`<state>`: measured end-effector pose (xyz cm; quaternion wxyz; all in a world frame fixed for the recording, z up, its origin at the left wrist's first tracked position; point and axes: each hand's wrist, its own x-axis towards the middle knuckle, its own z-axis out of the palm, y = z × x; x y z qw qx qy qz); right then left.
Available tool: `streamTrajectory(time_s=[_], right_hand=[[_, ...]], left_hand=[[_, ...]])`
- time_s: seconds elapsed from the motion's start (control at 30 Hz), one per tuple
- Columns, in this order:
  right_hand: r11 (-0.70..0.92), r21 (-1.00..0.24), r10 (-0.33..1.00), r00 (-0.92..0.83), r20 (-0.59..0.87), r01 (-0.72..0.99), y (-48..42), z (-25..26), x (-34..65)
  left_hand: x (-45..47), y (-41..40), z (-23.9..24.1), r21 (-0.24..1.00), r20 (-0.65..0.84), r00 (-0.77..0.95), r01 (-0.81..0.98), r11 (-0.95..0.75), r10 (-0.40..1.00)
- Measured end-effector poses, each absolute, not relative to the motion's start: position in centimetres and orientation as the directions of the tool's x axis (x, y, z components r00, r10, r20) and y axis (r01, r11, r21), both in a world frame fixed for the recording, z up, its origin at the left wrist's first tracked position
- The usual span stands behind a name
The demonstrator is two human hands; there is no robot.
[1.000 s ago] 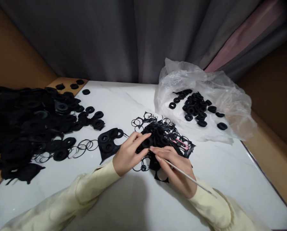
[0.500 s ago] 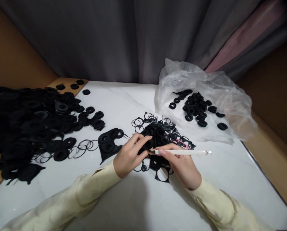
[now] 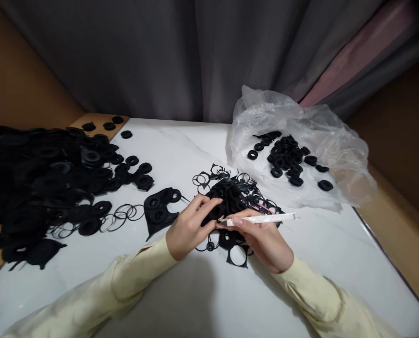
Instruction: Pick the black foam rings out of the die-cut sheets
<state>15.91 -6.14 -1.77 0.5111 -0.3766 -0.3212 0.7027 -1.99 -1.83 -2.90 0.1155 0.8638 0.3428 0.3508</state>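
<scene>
My right hand [image 3: 265, 237] is closed round a slim white pen-shaped tool [image 3: 270, 218], its dark tip pointing left toward my left hand. The tool's exact kind is unclear. My left hand [image 3: 191, 225] has its fingers bent round a black rubber ring [image 3: 212, 213], which the fingers and the dark background partly hide. Beneath both hands lies a heap of black ring-shaped offcuts [image 3: 239, 192], with thin loops and a square scrap with a round hole [image 3: 238, 256]. Something pink [image 3: 263, 206] shows within the heap, partly covered.
A black rubber sheet with rings [image 3: 158, 209] lies left of my left hand. A large pile of black rubber parts [image 3: 47, 183] covers the table's left side. At back right, a clear plastic bag [image 3: 336, 136] lies with loose black rings [image 3: 283, 152] on it. Grey curtain [image 3: 160, 61] hangs behind.
The white tool has turned in my right hand: its far end now points slightly upward and sits further left. My left hand has stayed nearly in place.
</scene>
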Motion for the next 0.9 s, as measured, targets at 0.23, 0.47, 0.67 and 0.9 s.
streamTrajectory(time_s=[0.23, 0.47, 0.67, 0.9], right_hand=[[-0.158, -0.951, 0.987, -0.081, -0.142, -0.267, -5.8, -1.9, 16.5], [0.274, -0.925, 0.957, 0.016, 0.289, 0.262, -6.8, -2.0, 16.2], [0.678, -0.581, 0.697, -0.142, 0.703, 0.452, -6.5, -3.8, 16.0], [0.706, -0.376, 0.619, -0.264, 0.740, 0.601, -5.7, -4.3, 16.5]], left_hand=[[-1.8, -1.7, -2.9, 0.417, 0.557, 0.504, 0.517, -0.747, 0.660], [-1.8, -1.8, -2.6, 0.426, 0.550, 0.521, 0.497, -0.756, 0.653], [-1.7, -1.8, -2.3, 0.415, 0.549, 0.540, 0.487, -0.769, 0.638], [-1.8, -1.7, -2.4, 0.420, 0.534, 0.566, 0.467, -0.778, 0.628]])
